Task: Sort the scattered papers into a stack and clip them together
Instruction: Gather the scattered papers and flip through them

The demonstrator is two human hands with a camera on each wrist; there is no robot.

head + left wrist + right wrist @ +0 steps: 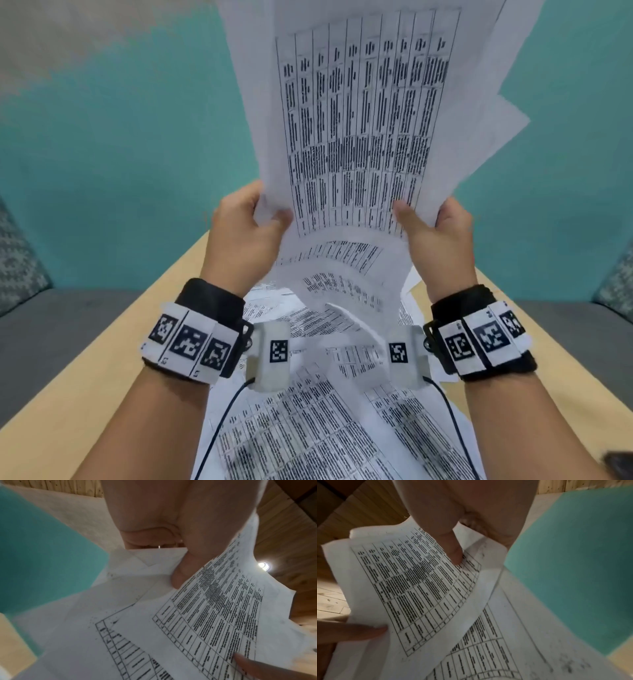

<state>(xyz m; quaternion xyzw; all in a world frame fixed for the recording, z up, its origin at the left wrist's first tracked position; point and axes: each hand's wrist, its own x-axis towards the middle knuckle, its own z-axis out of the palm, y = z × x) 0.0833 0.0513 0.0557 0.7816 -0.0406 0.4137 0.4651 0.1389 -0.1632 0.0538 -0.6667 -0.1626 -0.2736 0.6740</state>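
Papers fanned unevenly, both hands gripping

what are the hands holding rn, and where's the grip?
Both grip the raised sheaf of printed papers by its bottom edge: left hand at the lower-left corner, right hand at the lower-right, thumbs in front.

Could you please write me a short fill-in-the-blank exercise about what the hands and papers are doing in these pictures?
1. The bundle of papers is held up by ____ hands.
2. The right hand grips the bundle's lower ____ corner.
3. The sheet facing the camera is printed with a ____ of text.
4. More papers lie on the ____ table below the left hand.

Missing words: both; right; table; wooden
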